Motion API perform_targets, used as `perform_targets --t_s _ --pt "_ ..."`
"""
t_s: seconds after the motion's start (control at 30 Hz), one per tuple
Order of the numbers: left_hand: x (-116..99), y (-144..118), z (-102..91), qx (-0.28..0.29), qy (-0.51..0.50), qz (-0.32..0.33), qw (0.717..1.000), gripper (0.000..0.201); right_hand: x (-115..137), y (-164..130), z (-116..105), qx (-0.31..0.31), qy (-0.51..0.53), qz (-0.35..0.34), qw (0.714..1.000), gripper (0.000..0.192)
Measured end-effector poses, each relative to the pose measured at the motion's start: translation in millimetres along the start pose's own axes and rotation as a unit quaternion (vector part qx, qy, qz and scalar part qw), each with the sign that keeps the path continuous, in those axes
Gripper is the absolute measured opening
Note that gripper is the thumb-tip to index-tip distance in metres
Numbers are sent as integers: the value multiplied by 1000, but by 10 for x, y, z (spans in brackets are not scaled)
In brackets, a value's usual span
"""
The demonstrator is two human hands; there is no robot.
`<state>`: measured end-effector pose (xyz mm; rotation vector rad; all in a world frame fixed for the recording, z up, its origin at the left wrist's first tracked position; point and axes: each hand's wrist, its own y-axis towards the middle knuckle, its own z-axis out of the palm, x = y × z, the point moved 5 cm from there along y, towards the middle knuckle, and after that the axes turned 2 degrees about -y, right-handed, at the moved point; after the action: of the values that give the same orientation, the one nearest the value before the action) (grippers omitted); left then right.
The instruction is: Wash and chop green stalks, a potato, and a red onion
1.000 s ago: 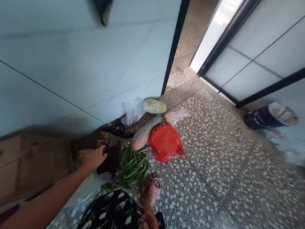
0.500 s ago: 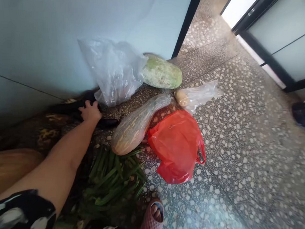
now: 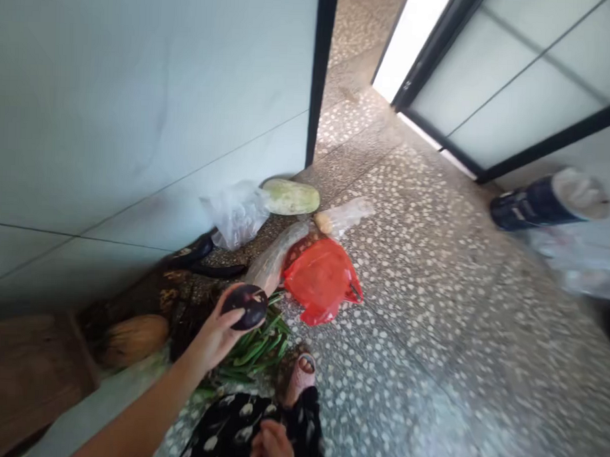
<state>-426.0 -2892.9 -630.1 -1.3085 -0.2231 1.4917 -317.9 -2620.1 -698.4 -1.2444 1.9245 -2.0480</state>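
Note:
My left hand [image 3: 216, 335] is closed round a dark purple eggplant [image 3: 247, 306], lifted above the floor with its rounded end facing up. Below it lies a heap of green bean pods [image 3: 255, 350]. Just past the eggplant is a long pale squash [image 3: 274, 257], partly hidden by it. My right hand [image 3: 273, 446] is low at the bottom edge, over the dark patterned clothing; its fingers are curled in, and whatever may be inside is hidden. Two long dark eggplants [image 3: 217, 271] lie on the floor by the wall.
Beside the squash sits a red plastic bag [image 3: 326, 276]. Farther back are a clear bag [image 3: 240, 216], a green-white melon [image 3: 293, 197] and a bagged yellowish round item [image 3: 325, 221]. A ribbed pumpkin [image 3: 137, 339] lies left. A blue bin [image 3: 541, 200] stands right, near the door.
My left hand has left the dark eggplants by the wall and come back toward me, now gripping an eggplant. My right hand has come into view. The camera view has lifted and widened.

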Motion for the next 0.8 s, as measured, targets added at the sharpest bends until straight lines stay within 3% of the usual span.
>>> perform_targets --t_s 0.1,0.2,0.27,0.33,0.43,0.53,0.63,0.8 --pt "-217 -980 878 77 26 -44 996 68 686 -662 -438 -106 63 -16 992 40" --pt "-516 -1889 1679 159 80 -66 982 73 1739 -1715 -1120 -202 111 -149 962 27" --pt "-701 -2420 2190 219 111 -71 967 77 2494 -2558 -1624 -264 85 -288 917 20" --pt "-822 -2864 2687 278 142 -76 947 78 3097 -3335 -2081 -312 25 -397 863 16" --pt "-825 -3325 3407 346 179 -87 917 68 3614 -4139 -2700 -354 -92 -487 793 18" --pt "-629 -3518 4128 374 213 -97 897 56 3808 -4474 -3347 -355 -219 -523 744 22" --pt "-374 -3510 4896 378 257 -90 885 53 3910 -4484 -4114 -369 -305 -515 711 24" --pt "-100 -3444 6151 375 328 -69 864 60 4147 -4270 -5350 -376 -375 -466 707 22"
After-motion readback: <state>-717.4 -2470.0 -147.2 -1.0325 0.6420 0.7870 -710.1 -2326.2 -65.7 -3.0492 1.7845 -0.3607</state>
